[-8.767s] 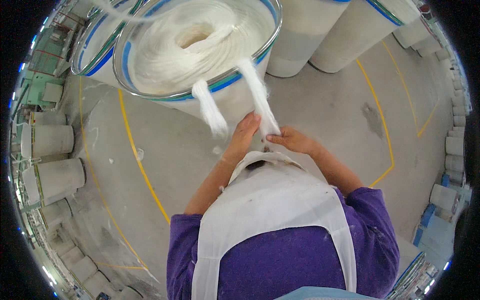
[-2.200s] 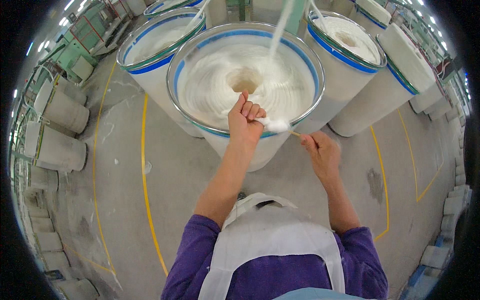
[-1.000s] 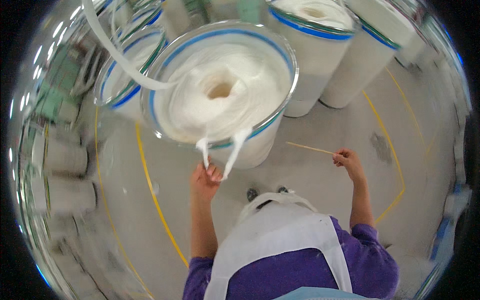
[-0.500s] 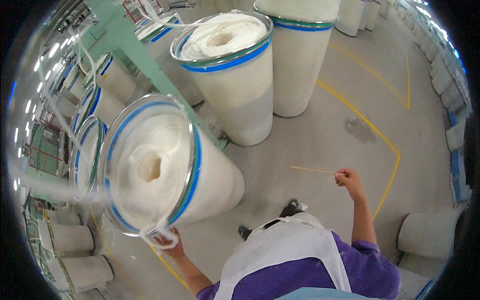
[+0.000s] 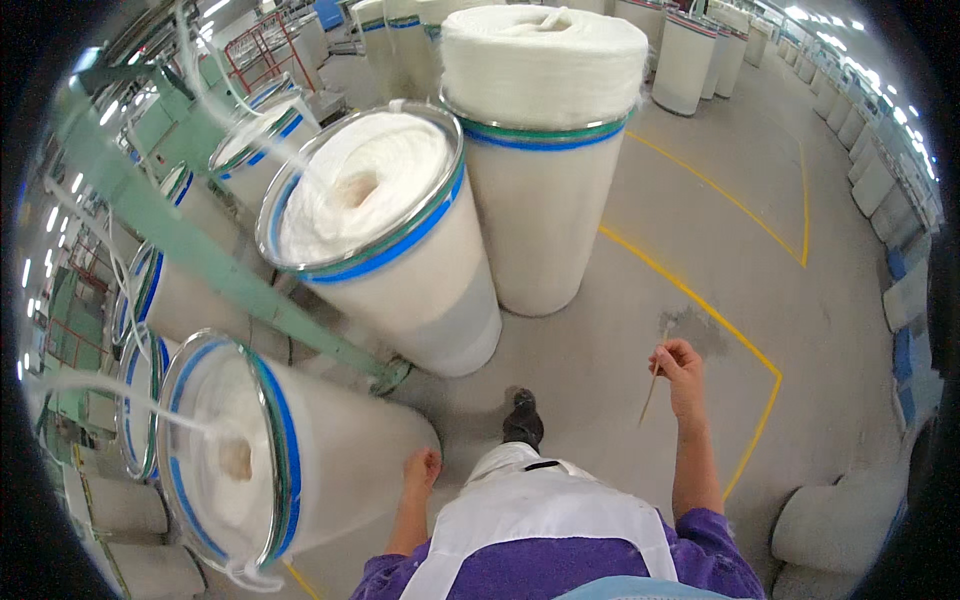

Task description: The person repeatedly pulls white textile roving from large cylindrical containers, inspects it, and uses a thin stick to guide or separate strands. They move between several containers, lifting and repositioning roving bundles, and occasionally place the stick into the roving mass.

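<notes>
My right hand (image 5: 680,372) is closed on a thin, pale wooden stick (image 5: 649,398), which slants down from the fingers over the grey floor. Curled into a loose fist, my left hand (image 5: 422,468) shows nothing in it. It is nearest to the side of a tall whitish can (image 5: 350,455) at the lower left; whether it touches the can is unclear. Coiled white sliver (image 5: 215,500) fills that can, and a strand of it hangs over the metal rim near the bottom. Another strand rises from the coil toward the left.
Ahead stand a second can of sliver (image 5: 400,290) and a can heaped high (image 5: 540,200). A green metal beam (image 5: 250,290) slants past them on the left. Yellow lines (image 5: 700,300) mark the floor; more cans (image 5: 835,525) line the right side.
I have moved forward, so the cans sit lower in view. My left hand has left the hanging strand and closed. The stick in my right hand has swung from pointing left to pointing down.
</notes>
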A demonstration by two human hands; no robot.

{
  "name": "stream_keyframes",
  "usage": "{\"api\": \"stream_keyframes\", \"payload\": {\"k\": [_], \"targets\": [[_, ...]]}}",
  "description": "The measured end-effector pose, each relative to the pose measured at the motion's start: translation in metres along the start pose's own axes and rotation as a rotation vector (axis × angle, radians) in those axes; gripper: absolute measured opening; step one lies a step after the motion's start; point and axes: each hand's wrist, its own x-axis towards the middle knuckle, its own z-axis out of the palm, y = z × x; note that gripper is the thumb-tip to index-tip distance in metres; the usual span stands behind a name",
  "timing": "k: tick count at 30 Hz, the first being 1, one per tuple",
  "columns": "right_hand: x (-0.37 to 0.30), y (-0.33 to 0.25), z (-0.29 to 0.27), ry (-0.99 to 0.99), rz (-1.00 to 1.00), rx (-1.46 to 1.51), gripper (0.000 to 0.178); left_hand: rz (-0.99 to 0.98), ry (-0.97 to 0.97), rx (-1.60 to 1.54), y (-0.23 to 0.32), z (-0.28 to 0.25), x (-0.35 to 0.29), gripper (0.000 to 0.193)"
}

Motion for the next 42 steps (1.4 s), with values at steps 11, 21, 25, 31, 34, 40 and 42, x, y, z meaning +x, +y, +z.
{"api": "stream_keyframes", "payload": {"k": [11, 21, 25, 31, 34, 40, 42], "targets": [[0.265, -0.094, 0.038, -0.113, -0.193, -0.297, 0.012, 0.868, 0.482, -0.190, 0.349, 0.249, 0.080, 0.073], [0.510, -0.174, -0.042, -0.056, -0.324, -0.495, 0.024, 0.857, 0.380, -0.228, 0.400, 0.086, 0.162, 0.047], [0.597, -0.241, -0.044, 0.051, -0.406, -0.600, 0.028, 0.877, 1.099, 0.114, 0.419, 0.173, 0.133, 0.056], [0.717, -0.318, 0.024, -0.148, -0.710, -0.832, 0.031, 0.899, 1.100, 0.004, 0.383, 0.375, 0.126, 0.068], [0.762, -0.337, 0.078, -0.323, -0.844, -0.954, 0.028, 0.730, 1.267, 0.029, 0.401, 0.362, 0.147, 0.072], [0.807, -0.331, 0.154, -0.400, -0.887, -1.354, 0.027, 0.846, 1.241, 0.249, 0.421, 0.263, 0.175, 0.070], [0.824, -0.318, 0.169, -0.411, -0.994, -1.461, 0.028, 0.867, 1.240, 0.301, 0.439, 0.225, 0.182, 0.069]]}}
